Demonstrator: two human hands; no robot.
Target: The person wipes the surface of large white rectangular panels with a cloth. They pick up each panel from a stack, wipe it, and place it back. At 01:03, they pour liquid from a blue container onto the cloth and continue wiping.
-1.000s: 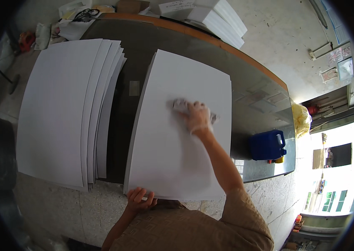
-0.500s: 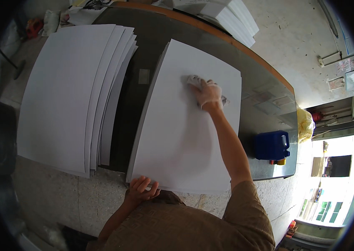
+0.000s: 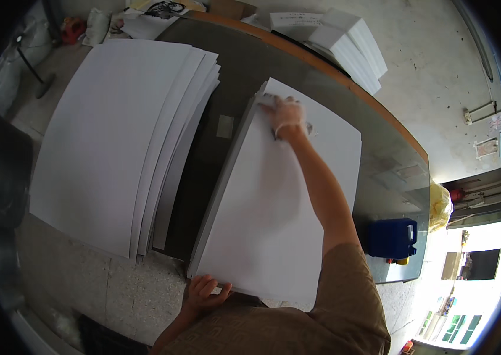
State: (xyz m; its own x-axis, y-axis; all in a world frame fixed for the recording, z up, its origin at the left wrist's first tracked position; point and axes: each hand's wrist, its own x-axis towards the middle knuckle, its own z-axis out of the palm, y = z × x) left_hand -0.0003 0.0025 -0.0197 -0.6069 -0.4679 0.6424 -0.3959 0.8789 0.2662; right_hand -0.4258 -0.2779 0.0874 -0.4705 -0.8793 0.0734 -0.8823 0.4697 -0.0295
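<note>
One cloth (image 3: 309,128) is gripped by the right hand (image 3: 289,115); the white stack (image 3: 262,236) is apparently being wiped. Next, its edge should be steadied by the left hand (image 3: 206,293), curled there, grip uncertain.

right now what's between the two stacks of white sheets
In the head view, dark tabletop lies between the left stack and the right stack, with a small pale rectangular patch showing on it.

Blue jug (image 3: 388,238) near a yellow bag (image 3: 439,206), stacked white blocks (image 3: 354,47).
</note>
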